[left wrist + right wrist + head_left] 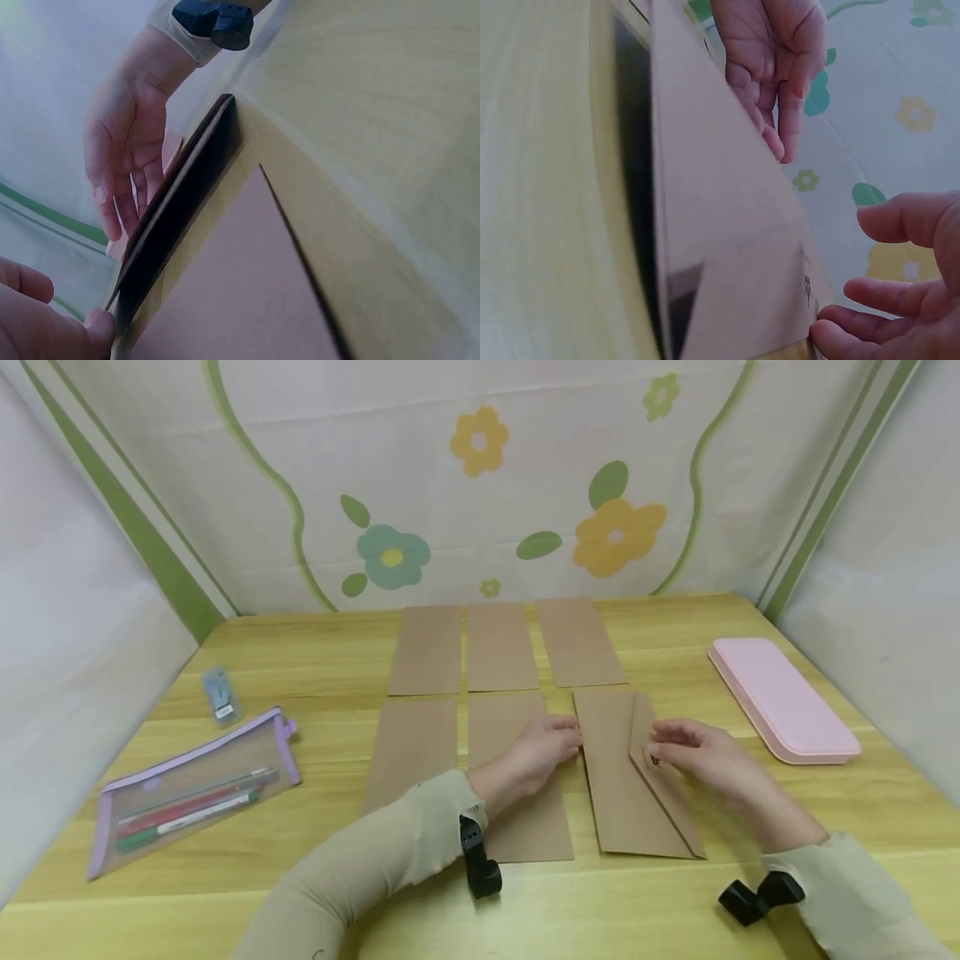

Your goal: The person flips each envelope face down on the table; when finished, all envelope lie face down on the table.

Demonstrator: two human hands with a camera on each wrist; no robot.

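Note:
A brown paper envelope with its diagonal flap showing lies between the two hands, a small black mark on its right part. In the wrist views it stands a little off the table, dark shadow under it. At its left edge, the left hand touches it with the fingertips. The right hand is at the opposite edge; in the right wrist view its fingertips touch the envelope while the thumb stays apart. Under the left forearm and hand lies another brown piece, partly hidden.
Three brown paper pieces lie in a back row, and one more at front left. A mesh pencil pouch with pens and a small blue item are at left. At right lies a pink case.

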